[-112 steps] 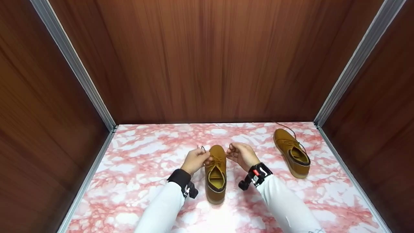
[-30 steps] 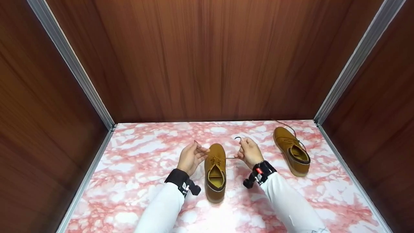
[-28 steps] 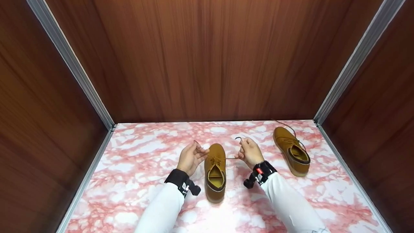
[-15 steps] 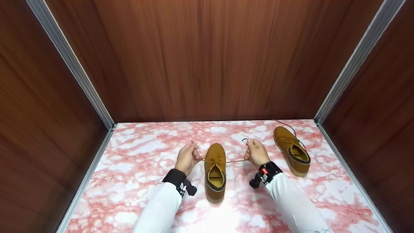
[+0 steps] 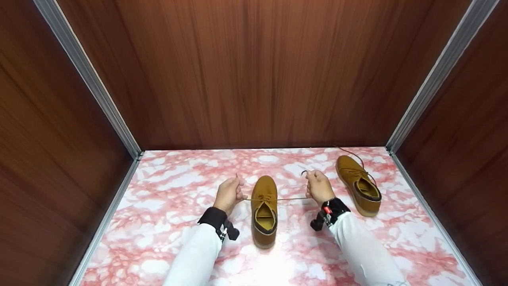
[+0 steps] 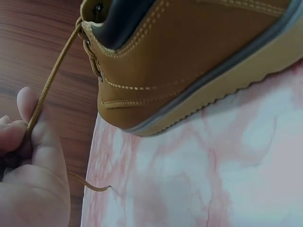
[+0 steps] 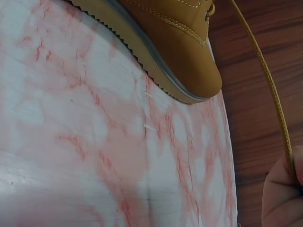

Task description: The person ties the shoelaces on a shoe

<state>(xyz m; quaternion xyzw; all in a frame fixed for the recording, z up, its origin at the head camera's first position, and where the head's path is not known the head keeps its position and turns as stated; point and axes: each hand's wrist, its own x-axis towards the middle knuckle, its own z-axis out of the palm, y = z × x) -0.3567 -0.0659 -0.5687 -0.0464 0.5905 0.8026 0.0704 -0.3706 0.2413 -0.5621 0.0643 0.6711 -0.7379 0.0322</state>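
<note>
A tan lace-up shoe [image 5: 265, 234] stands upright between my hands, toe pointing away from me. Its shoelace [image 5: 291, 199] stretches in a nearly straight line across the shoe from hand to hand. On the left side my left hand [image 5: 229, 195] grips one lace end, with the tip poking out past the fingers; the left wrist view shows the lace [image 6: 57, 65] running up from the curled fingers to the eyelets. To the right, my right hand [image 5: 319, 187] grips the other end, and a short dark curl of it sticks out beyond the fingers.
A second tan shoe [image 5: 358, 186] stands to the right, toe away, its lace trailing toward the back edge. Pink and white marbled table surface [image 5: 174, 238] lies underneath. A brown wood-grain wall [image 5: 254, 79] closes off the back, with side walls left and right.
Both hands have drawn apart, the right one moving right and the left slightly left. The lace has gone from crossing above the shoe to a straight, pulled line. The shoe has stayed in place.
</note>
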